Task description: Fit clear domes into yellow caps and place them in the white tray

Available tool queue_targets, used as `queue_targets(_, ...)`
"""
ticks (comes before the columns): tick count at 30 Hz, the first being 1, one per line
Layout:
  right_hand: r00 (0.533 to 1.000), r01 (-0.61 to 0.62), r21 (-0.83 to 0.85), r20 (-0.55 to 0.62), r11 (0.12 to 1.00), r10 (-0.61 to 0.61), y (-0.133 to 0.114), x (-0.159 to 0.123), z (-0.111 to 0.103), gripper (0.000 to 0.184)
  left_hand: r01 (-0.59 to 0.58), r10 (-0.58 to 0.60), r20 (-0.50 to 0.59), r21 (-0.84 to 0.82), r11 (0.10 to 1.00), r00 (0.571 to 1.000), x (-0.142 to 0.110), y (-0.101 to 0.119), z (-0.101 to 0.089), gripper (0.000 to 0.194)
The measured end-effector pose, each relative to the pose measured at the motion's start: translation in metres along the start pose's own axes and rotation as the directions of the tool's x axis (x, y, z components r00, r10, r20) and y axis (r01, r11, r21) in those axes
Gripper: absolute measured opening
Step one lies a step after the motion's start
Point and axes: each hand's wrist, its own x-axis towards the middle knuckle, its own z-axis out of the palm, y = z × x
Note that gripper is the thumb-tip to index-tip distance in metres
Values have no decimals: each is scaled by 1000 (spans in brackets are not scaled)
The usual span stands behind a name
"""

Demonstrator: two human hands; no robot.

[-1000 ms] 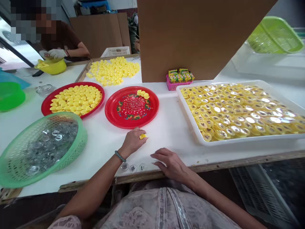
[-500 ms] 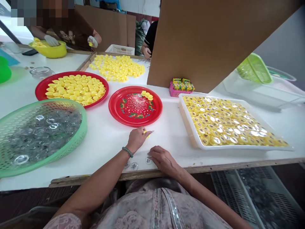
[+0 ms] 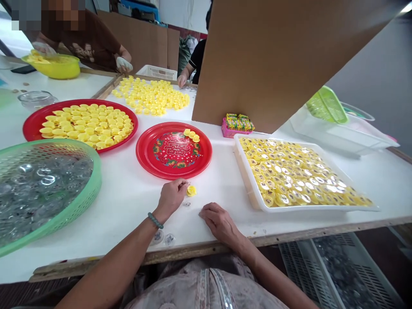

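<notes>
The left hand (image 3: 170, 199) is working closely, fingertips (image 3: 182, 184) pinching something too small to tell, at 9 o'clock from a yellow cap (image 3: 191, 191) on the surface (image 3: 128, 219); the right hand (image 3: 220, 223) is resting loosely spread.

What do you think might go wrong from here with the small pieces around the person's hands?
Two risks seem likely. The two clear discs lie close to the table's wooden front edge, near the left forearm, so a small movement might push them off. The loose yellow cap sits beside the left hand and near the right hand, where either could knock it away.
</notes>
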Motion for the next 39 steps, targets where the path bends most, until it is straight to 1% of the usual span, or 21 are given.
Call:
queue_targets(3, 993, -64, 38, -100, 997, 67, 3, 5, -4, 20, -11, 8, -43, -77, 997, 999, -1, 5, -9, 22)
queue_targets(5, 991, -54, 3, -120, 999, 54, -2, 11, -6, 21, 3, -13, -89, -116, 993, 996, -1, 8, -15, 24)
queue_targets(7, 998, 16, -96, -62, 995, -22, -11, 20, -5, 23, 8, -24, -113, -143, 990, 993, 0, 10, -18, 27)
queue_targets(10, 989, 136, -291, 97, 947, -112, -26, 36, 4, 28, 5, -20, -104, -148, 989, 994, 1, 10, -19, 27)
queue_targets(12, 982, 163, -398, 155, 903, -109, -31, 42, 10, 26, 0, -14, -98, -138, 990, 995, 0, 9, -19, 26)
queue_targets(15, 981, 163, -462, 169, 872, -94, -29, 43, 16, 19, -11, -1, -91, -132, 991, 996, -1, 7, -18, 25)
queue_targets(17, 987, 142, -433, 128, 890, -95, -22, 39, 19, 19, -16, 6, -81, -124, 992, 997, -1, 6, -18, 24)
queue_targets(19, 995, 96, -347, 45, 933, -85, -14, 33, 20, 24, -21, 13, -61, -119, 993, 998, -2, 5, -18, 22)
queue_targets(21, 997, 32, -203, -66, 979, -46, -8, 29, 20, 27, -34, 32, -17, -129, 991, 999, -3, 4, -16, 19)
queue_targets(22, 993, -6, -110, -117, 994, -7, -6, 27, 20, 27, -50, 52, 13, -134, 990, 999, -3, 4, -15, 18)
queue_targets(24, 974, -107, 105, -191, 989, 126, -4, 25, 16, 22, -104, 115, 82, -135, 985, 990, -5, 6, -13, 17)
queue_targets(25, 956, -169, 225, -198, 959, 215, -4, 25, 13, 18, -135, 153, 125, -136, 981, 980, -6, 7, -12, 17)
queue_targets(26, 934, -230, 354, -180, 906, 308, -4, 26, 10, 15, -163, 187, 172, -145, 976, 967, -7, 8, -10, 19)
queue_targets(27, 908, -282, 488, -143, 826, 394, -5, 26, 7, 13, -181, 215, 220, -165, 969, 951, -9, 10, -9, 22)
queue_targets(28, 882, -316, 616, -90, 722, 462, -6, 27, 3, 13, -187, 236, 267, -197, 963, 935, -10, 11, -8, 24)
queue_targets(29, 864, -327, 727, -30, 604, 503, -7, 28, 0, 15, -173, 243, 310, -236, 956, 919, -11, 12, -7, 25)
queue_targets(31, 847, -304, 876, 67, 376, 528, -8, 29, -3, 19, -81, 203, 380, -314, 946, 902, -12, 13, -6, 24)
queue_targets(32, 844, -284, 914, 95, 290, 528, -8, 30, -4, 19, -17, 169, 412, -348, 937, 896, -12, 13, -5, 24)
queue_targets(33, 843, -268, 936, 113, 228, 526, -8, 31, -4, 19, 50, 134, 442, -380, 924, 887, -12, 12, -5, 24)
queue_targets(35, 839, -248, 957, 134, 153, 527, -7, 31, -2, 19, 161, 88, 491, -443, 882, 867, -11, 12, -4, 24)
queue_targets(39, 832, -218, 973, 142, 81, 536, -6, 33, 1, 18, 272, 89, 518, -580, 767, 851, -10, 14, -2, 28)
